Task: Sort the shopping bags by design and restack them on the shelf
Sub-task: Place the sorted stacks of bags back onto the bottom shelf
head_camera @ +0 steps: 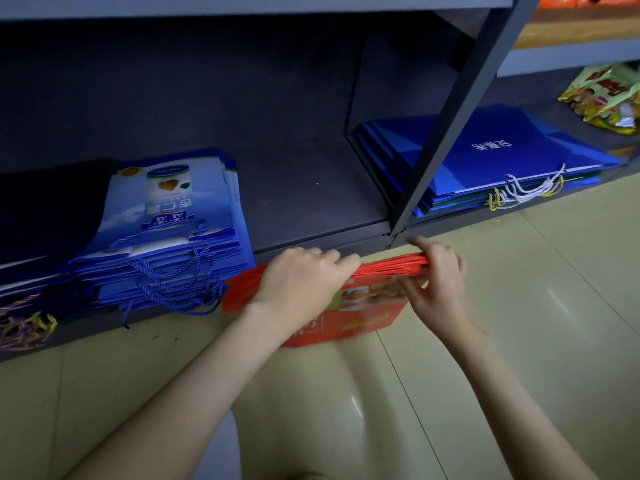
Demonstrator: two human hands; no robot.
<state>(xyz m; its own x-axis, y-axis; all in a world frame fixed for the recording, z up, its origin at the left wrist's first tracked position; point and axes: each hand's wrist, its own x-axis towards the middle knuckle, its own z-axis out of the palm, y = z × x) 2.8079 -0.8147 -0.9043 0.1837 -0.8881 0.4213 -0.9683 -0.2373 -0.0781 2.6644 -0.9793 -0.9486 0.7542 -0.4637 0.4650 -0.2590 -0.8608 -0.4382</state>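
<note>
Both the left hand [301, 278] and right hand [436, 282] grip the red bags [363, 318] by the top edge; long axis runs along the shelf [311, 195] front

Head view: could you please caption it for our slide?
Left hand and right hand hold red bags before the shelf.

The dark grey shelf [311, 202] has 2 bays, split by a slanted post [450, 116]. The left bay holds dark bags [52, 209] at the far left, with pale blue printed bags [173, 216] just beside them. The right bay holds plain blue bags [485, 150] and, further right, snack packs [606, 95]. Below is a beige tiled floor [519, 306].
</note>
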